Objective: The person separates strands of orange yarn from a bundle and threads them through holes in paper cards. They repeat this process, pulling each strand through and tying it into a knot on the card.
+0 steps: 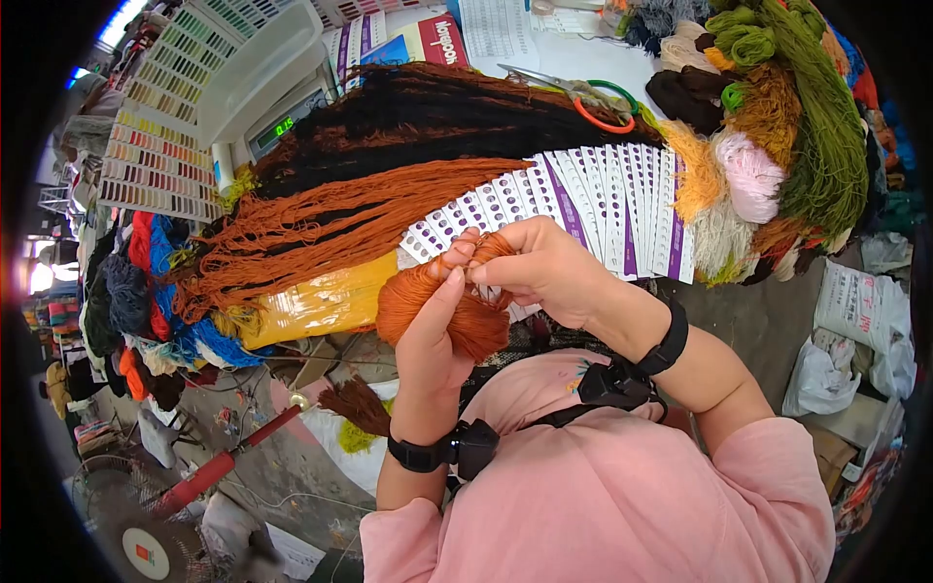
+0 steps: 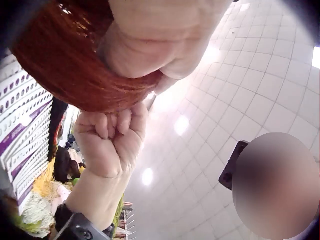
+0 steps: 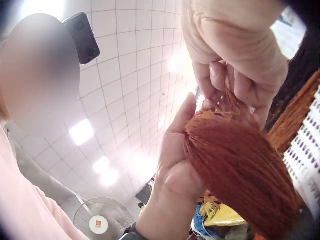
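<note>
A rust-orange skein of yarn [image 1: 466, 321] is gripped in my left hand [image 1: 432, 335], its loose tail fanning downward. My right hand [image 1: 544, 267] pinches strands at the gathered top of this skein, fingers close against the left fingertips. From the right wrist view, the right fingers [image 3: 240, 85] are curled around thin strands above the skein [image 3: 240, 170], while the left hand [image 3: 180, 175] wraps its side. The left wrist view shows the skein [image 2: 75, 65] under the left hand [image 2: 155, 40], with the right hand [image 2: 110, 142] curled at its lower edge.
Long rust-orange yarn [image 1: 321, 219] and black yarn [image 1: 389, 121] lie across the table. Scissors [image 1: 603, 107], purple-dotted cards [image 1: 603, 209] and a digital scale [image 1: 282, 126] are there too. Colourful skeins [image 1: 748, 175] pile up at right. A fan [image 1: 146, 534] stands at lower left.
</note>
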`<move>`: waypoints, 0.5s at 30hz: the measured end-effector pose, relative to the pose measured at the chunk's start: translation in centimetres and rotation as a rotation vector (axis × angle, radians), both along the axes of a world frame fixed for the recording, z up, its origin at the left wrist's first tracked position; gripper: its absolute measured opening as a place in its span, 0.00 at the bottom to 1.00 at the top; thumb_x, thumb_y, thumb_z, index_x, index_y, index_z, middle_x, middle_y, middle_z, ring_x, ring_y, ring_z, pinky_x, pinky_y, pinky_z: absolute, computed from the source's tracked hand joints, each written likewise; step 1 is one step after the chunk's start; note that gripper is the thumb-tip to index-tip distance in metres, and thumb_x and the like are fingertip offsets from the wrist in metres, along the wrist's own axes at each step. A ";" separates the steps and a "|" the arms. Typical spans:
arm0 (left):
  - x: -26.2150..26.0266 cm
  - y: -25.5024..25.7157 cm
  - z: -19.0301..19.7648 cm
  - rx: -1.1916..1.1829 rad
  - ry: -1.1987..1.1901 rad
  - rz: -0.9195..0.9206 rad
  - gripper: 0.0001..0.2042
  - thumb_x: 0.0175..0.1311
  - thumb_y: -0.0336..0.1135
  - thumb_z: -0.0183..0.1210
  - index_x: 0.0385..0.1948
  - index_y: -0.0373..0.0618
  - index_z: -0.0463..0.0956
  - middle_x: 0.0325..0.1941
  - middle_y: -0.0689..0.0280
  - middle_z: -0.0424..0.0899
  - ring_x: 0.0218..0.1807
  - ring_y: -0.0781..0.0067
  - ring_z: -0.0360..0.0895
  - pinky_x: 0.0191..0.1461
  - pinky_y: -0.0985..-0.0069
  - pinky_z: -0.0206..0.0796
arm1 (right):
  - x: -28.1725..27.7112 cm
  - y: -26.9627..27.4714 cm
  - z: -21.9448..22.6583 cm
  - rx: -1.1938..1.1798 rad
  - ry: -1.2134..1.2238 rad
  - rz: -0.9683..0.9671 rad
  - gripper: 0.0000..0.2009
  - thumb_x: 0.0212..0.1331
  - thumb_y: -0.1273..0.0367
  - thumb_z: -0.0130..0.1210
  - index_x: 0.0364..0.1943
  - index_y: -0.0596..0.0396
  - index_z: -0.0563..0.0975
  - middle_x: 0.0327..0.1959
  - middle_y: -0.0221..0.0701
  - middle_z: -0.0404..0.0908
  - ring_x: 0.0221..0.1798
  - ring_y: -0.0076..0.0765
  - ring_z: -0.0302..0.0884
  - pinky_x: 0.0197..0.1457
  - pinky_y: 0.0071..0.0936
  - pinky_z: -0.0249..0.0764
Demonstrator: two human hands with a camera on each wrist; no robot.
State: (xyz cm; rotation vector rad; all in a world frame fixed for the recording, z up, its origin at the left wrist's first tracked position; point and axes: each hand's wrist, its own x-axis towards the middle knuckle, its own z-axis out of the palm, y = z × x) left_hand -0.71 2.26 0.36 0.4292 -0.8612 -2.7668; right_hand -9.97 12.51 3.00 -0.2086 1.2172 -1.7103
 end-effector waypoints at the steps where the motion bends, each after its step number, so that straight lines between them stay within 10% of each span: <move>1: 0.0 0.0 0.0 0.037 -0.006 0.010 0.10 0.56 0.25 0.45 0.40 0.37 0.68 0.52 0.59 0.65 0.53 0.69 0.62 0.56 0.72 0.55 | -0.1 0.1 0.1 -0.014 0.001 0.015 0.04 0.46 0.73 0.52 0.24 0.60 0.76 0.26 0.25 0.75 0.21 0.14 0.65 0.19 0.12 0.61; 7: 1.7 -1.1 -0.9 -0.135 -0.092 -0.011 0.09 0.58 0.29 0.44 0.37 0.38 0.69 0.38 0.61 0.73 0.42 0.72 0.68 0.47 0.74 0.61 | -0.5 1.4 -1.9 -0.232 -0.284 0.114 0.04 0.49 0.74 0.47 0.27 0.60 0.72 0.21 0.28 0.72 0.17 0.16 0.61 0.19 0.12 0.56; 11: 2.1 -2.1 1.0 -0.003 -0.039 -0.084 0.09 0.59 0.33 0.43 0.24 0.41 0.69 0.20 0.65 0.73 0.19 0.82 0.67 0.23 0.84 0.60 | -1.4 3.5 -1.3 -0.211 -0.540 0.314 0.02 0.49 0.75 0.47 0.27 0.59 0.71 0.14 0.21 0.61 0.14 0.16 0.51 0.16 0.13 0.48; 14: -0.1 -1.6 2.1 -0.423 -0.190 -0.347 0.07 0.57 0.32 0.47 0.22 0.40 0.69 0.14 0.66 0.71 0.13 0.82 0.64 0.19 0.86 0.58 | -2.5 4.0 0.9 -0.057 -0.390 0.471 0.02 0.48 0.75 0.49 0.26 0.59 0.71 0.13 0.21 0.62 0.14 0.14 0.53 0.17 0.13 0.49; 15: -0.3 -2.1 2.2 -0.370 -0.257 -0.412 0.06 0.55 0.30 0.49 0.21 0.40 0.69 0.13 0.66 0.70 0.10 0.82 0.63 0.17 0.86 0.57 | -2.5 4.2 2.4 0.167 0.093 0.400 0.01 0.47 0.76 0.51 0.24 0.59 0.72 0.12 0.21 0.64 0.15 0.14 0.56 0.17 0.14 0.50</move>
